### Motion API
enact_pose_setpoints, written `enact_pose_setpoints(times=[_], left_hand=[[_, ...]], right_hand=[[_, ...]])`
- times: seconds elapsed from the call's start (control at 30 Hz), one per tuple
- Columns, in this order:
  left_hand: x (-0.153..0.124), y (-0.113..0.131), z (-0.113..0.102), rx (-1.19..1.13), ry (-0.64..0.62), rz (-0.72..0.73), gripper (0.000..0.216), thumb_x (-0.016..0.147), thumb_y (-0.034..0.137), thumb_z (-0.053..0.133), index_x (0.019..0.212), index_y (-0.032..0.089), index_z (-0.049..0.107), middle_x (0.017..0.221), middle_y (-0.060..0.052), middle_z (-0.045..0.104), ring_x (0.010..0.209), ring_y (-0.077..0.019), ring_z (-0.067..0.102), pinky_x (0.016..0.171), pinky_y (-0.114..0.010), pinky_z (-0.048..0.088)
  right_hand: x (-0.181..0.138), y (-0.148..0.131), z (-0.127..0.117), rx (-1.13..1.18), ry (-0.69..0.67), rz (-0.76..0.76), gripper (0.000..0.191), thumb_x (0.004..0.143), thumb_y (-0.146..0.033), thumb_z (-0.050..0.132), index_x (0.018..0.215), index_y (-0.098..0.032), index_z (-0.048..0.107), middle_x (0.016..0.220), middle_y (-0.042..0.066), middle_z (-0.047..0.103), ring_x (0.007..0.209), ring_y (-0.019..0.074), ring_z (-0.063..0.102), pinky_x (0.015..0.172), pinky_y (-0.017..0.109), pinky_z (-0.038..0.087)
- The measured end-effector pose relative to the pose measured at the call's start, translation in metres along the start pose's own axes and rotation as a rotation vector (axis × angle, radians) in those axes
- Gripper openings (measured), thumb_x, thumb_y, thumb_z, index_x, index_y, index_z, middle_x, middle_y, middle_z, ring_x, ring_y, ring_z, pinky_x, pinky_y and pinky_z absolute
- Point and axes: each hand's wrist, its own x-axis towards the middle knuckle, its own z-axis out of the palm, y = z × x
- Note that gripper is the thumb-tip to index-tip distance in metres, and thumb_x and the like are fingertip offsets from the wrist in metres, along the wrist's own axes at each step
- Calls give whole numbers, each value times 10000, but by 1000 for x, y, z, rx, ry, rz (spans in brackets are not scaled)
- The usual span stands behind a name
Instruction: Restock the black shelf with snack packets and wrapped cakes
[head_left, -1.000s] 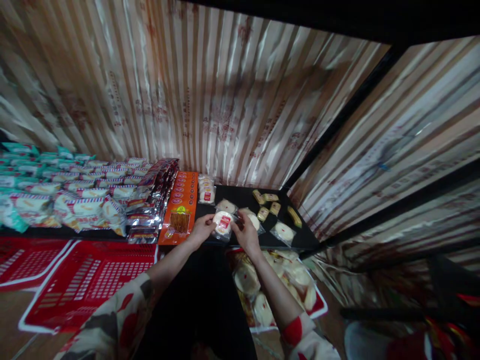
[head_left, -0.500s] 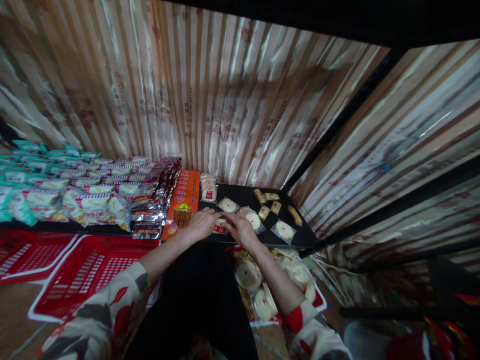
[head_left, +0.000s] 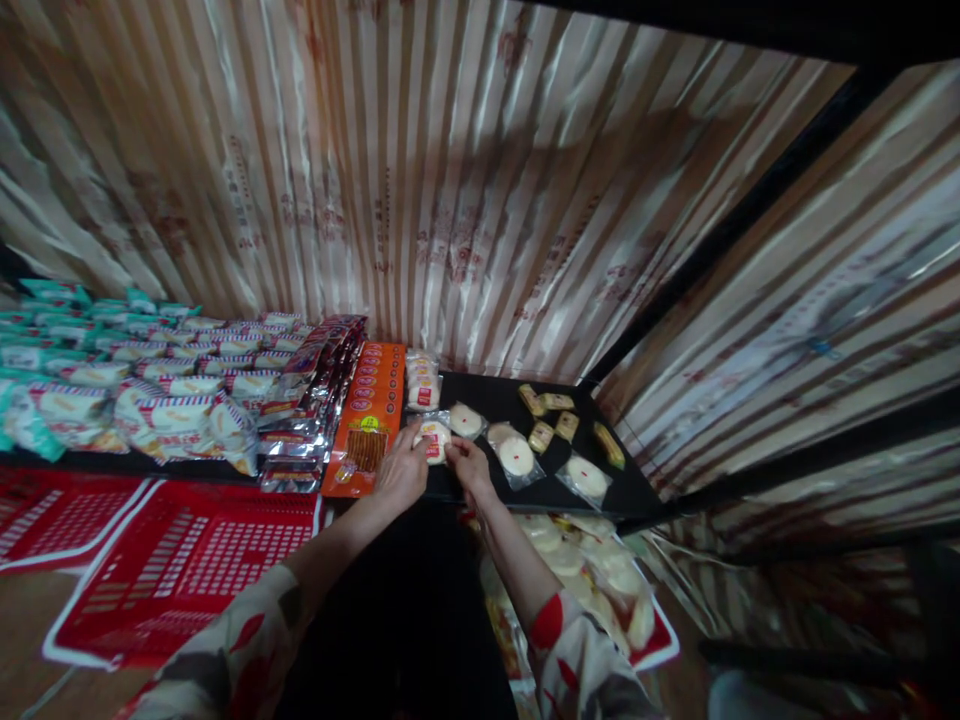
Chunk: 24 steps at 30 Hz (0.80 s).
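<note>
My left hand point(head_left: 401, 470) and my right hand point(head_left: 469, 462) both pinch a clear packet holding a round white cake with a red label point(head_left: 434, 438). They hold it low over the front left of a black shelf point(head_left: 555, 487). Behind it a short row of the same packets point(head_left: 422, 378) stands against the wall. Loose round cakes in clear packets point(head_left: 516, 455) lie to the right on the shelf, with another one point(head_left: 587, 477) near the front edge.
Small yellowish wrapped bars point(head_left: 553, 415) lie at the back right of the shelf. An orange flat box point(head_left: 370, 420), dark foil packs point(head_left: 311, 400) and white and green snack bags point(head_left: 150, 390) fill the shelf to the left. Red baskets point(head_left: 187, 565) sit below; one on the right point(head_left: 600, 590) holds more cakes.
Both hands carried the labelled cake packet from chest height down and forward onto the shelf's left side. The camera shifted slightly left and down.
</note>
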Motion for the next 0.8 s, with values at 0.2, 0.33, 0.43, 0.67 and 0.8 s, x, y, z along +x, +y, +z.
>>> enact_pose_setpoints(times=[0.2, 0.33, 0.43, 0.67, 0.8], left_hand=[[8, -9, 20, 34, -71, -41, 395, 814, 80, 409, 1182, 109, 550, 1353, -135, 443, 1262, -250, 386, 1054, -383, 371], [15, -18, 33, 28, -109, -65, 434, 803, 74, 405, 1221, 97, 518, 1373, -139, 436, 1292, -251, 360, 1075, -399, 345], [21, -22, 39, 23, -137, -86, 457, 796, 67, 396, 1240, 91, 502, 1376, -140, 438, 1308, -248, 349, 1086, -394, 330], [35, -24, 45, 28, -199, -102, 474, 795, 57, 376, 1253, 81, 493, 1391, -134, 425, 1317, -238, 341, 1084, -374, 336], [40, -25, 48, 38, -175, -88, 492, 789, 60, 385, 1272, 72, 477, 1404, -133, 409, 1323, -238, 328, 1090, -368, 328]], right_hand=[[29, 11, 15, -132, 37, -34, 242, 667, -359, 596, 824, -179, 631, 680, -5, 658, 567, 127, 597, 552, 231, 480], [51, 11, 19, -302, 41, -112, 215, 718, -347, 561, 843, -194, 644, 674, -7, 673, 537, 124, 599, 527, 225, 471], [63, 10, 18, -369, 42, -140, 218, 733, -347, 551, 853, -192, 646, 691, 6, 683, 541, 132, 609, 519, 226, 465], [74, 12, 7, -361, 72, -146, 278, 755, -373, 520, 910, -172, 632, 749, 30, 693, 533, 143, 618, 535, 247, 483], [75, 7, 12, -352, 28, -132, 255, 767, -333, 521, 925, -158, 618, 805, 42, 693, 550, 138, 630, 563, 249, 501]])
